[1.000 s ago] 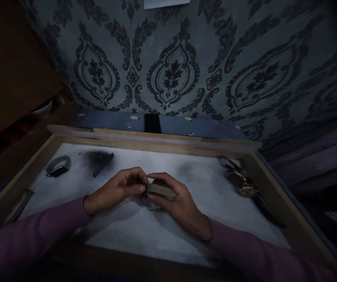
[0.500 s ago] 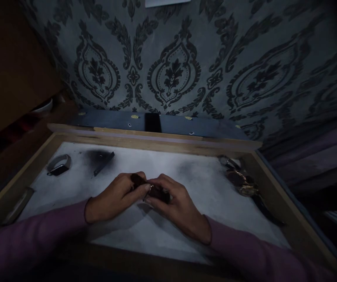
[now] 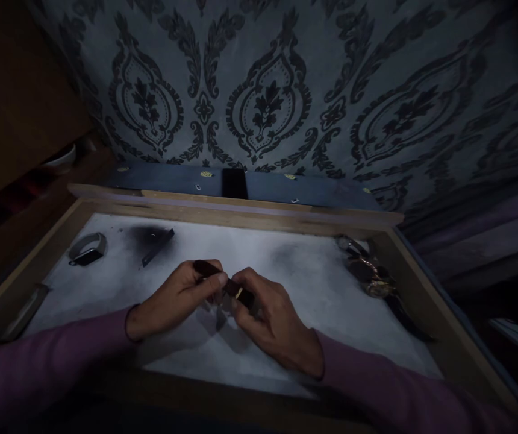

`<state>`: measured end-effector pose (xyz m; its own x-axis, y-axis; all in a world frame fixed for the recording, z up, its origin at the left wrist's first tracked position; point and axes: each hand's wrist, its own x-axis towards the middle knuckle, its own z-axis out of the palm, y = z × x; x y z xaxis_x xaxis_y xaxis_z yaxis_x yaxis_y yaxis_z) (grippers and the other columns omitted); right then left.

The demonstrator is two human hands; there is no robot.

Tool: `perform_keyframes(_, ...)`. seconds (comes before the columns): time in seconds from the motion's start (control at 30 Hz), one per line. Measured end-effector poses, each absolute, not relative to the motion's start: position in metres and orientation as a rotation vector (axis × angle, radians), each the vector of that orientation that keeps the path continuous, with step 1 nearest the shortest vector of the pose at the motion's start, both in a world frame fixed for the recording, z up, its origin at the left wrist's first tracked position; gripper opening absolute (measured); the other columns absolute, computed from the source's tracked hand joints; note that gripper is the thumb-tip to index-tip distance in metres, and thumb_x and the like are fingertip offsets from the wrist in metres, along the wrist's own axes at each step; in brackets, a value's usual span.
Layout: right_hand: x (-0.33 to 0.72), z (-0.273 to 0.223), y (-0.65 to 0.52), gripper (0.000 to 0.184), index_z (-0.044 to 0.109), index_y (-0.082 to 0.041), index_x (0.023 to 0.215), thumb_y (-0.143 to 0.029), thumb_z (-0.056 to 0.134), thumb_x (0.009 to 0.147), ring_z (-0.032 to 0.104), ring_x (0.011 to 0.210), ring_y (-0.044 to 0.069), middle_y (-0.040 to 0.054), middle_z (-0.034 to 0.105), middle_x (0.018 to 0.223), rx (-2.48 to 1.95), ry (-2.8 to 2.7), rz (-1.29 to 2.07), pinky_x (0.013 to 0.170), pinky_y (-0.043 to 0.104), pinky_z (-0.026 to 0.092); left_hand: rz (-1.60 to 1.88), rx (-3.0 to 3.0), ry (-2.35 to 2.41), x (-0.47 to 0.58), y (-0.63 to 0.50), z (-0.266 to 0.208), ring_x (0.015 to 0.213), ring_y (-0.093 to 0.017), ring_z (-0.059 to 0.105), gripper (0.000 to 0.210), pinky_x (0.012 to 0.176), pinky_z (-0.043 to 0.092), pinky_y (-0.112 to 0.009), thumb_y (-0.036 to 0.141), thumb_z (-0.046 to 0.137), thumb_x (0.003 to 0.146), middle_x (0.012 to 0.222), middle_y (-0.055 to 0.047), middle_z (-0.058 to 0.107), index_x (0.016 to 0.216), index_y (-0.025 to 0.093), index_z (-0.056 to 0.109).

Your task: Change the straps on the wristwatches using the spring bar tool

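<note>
A dark brown watch strap [image 3: 207,269] with a small gold-coloured piece, like a buckle, is stretched between my hands above the white bottom of a drawer-like wooden tray. My left hand [image 3: 182,298] is closed on its left part, thumb on top. Pinched on the other part near the gold piece is my right hand [image 3: 272,319], its thumb and fingers a little apart around the strap. Whether a watch case is attached I cannot tell, as fingers cover the middle.
A watch with a pale band [image 3: 88,248] stands at the left, near a dark narrow bar [image 3: 158,247]. Several watches [image 3: 379,288] lie along the right side. A wooden rim [image 3: 223,205] surrounds the bottom, and a black phone-like object [image 3: 234,182] rests behind it.
My hands have shifted the strap slightly; its long left part and the gold piece now show more clearly. The right fingers have opened somewhat around it. The view has tilted a little.
</note>
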<state>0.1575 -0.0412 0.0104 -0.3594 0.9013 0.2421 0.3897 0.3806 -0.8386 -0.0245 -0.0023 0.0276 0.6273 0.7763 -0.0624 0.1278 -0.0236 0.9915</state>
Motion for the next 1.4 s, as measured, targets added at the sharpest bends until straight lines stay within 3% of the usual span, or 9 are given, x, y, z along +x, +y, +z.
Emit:
perform_keyframes(0.27, 0.159, 0.006, -0.039, 0.010, 0.052, -0.020, 0.092, -0.014, 0.047, 0.085, 0.048, 0.059, 0.013, -0.0013, 0.055, 0.070, -1.092, -1.875, 0.958, 0.055, 0.026, 0.040, 0.661, 1.530, 0.814, -0.026, 0.000, 0.027, 0.068, -0.011, 0.054, 0.035, 0.067, 0.043, -0.023, 0.034, 0.049, 0.096, 0.069, 0.001, 0.054, 0.069, 0.014, 0.059)
perform_keyframes(0.47, 0.161, 0.005, -0.038, 0.009, 0.053, -0.020, 0.098, -0.017, 0.048, 0.091, 0.050, 0.059, 0.012, -0.0017, 0.054, 0.071, -1.069, -1.854, 1.016, 0.055, 0.025, 0.041, 0.669, 1.538, 0.742, -0.029, 0.001, 0.031, 0.081, -0.012, 0.058, 0.014, 0.072, 0.045, -0.022, 0.027, 0.057, 0.093, 0.085, 0.000, 0.061, 0.088, 0.016, 0.064)
perform_keyframes(0.57, 0.164, 0.004, -0.038, 0.021, 0.049, -0.021, 0.115, -0.025, 0.047, 0.096, 0.053, 0.062, 0.013, -0.0012, 0.056, 0.073, -1.039, -1.749, 1.202, 0.057, 0.026, 0.044, 0.668, 1.632, 0.702, -0.030, 0.003, 0.031, 0.091, -0.014, 0.059, 0.010, 0.079, 0.045, -0.023, 0.021, 0.058, 0.092, 0.096, -0.002, 0.064, 0.099, 0.018, 0.065)
perform_keyframes(0.7, 0.165, 0.003, -0.038, 0.041, 0.037, -0.023, 0.136, -0.033, 0.047, 0.097, 0.055, 0.068, 0.014, 0.0018, 0.058, 0.086, -0.981, -1.573, 1.412, 0.059, 0.026, 0.047, 0.690, 1.747, 0.706, -0.031, 0.004, 0.028, 0.089, -0.013, 0.059, 0.012, 0.077, 0.045, -0.023, 0.018, 0.059, 0.091, 0.100, -0.002, 0.065, 0.100, 0.018, 0.066)
perform_keyframes(1.0, 0.162, 0.003, -0.039, 0.056, 0.027, -0.023, 0.147, -0.034, 0.050, 0.097, 0.060, 0.087, 0.018, 0.0077, 0.063, 0.105, -0.907, -1.541, 1.531, 0.074, 0.033, 0.050, 0.703, 1.787, 0.791, -0.029, 0.000, 0.030, 0.084, -0.013, 0.062, 0.005, 0.069, 0.048, -0.022, 0.015, 0.065, 0.085, 0.093, -0.002, 0.066, 0.089, 0.016, 0.068)
perform_keyframes(1.17, 0.160, 0.007, -0.040, 0.056, 0.034, -0.023, 0.144, -0.034, 0.057, 0.093, 0.061, 0.096, 0.019, 0.0072, 0.064, 0.107, -0.915, -1.516, 1.545, 0.084, 0.036, 0.049, 0.734, 1.832, 0.779, -0.026, -0.004, 0.029, 0.082, -0.012, 0.061, 0.005, 0.067, 0.049, -0.021, 0.013, 0.064, 0.085, 0.093, -0.002, 0.065, 0.087, 0.016, 0.066)
perform_keyframes(1.3, 0.156, 0.007, -0.039, 0.037, 0.053, -0.019, 0.125, -0.041, 0.051, 0.096, 0.057, 0.073, 0.014, 0.0025, 0.060, 0.085, -0.942, -1.459, 1.540, 0.067, 0.028, 0.049, 0.711, 1.868, 0.737, -0.024, -0.008, 0.028, 0.081, -0.013, 0.062, 0.005, 0.068, 0.049, -0.022, 0.014, 0.064, 0.085, 0.094, -0.002, 0.065, 0.090, 0.017, 0.064)
perform_keyframes(1.4, 0.152, 0.005, -0.039, 0.034, 0.061, -0.015, 0.108, -0.044, 0.045, 0.098, 0.052, 0.065, 0.013, 0.0009, 0.054, 0.077, -0.948, -1.372, 1.565, 0.060, 0.026, 0.046, 0.644, 1.752, 0.787, -0.023, -0.009, 0.027, 0.076, -0.012, 0.064, 0.012, 0.065, 0.050, -0.023, 0.014, 0.065, 0.084, 0.091, -0.001, 0.065, 0.094, 0.018, 0.058)
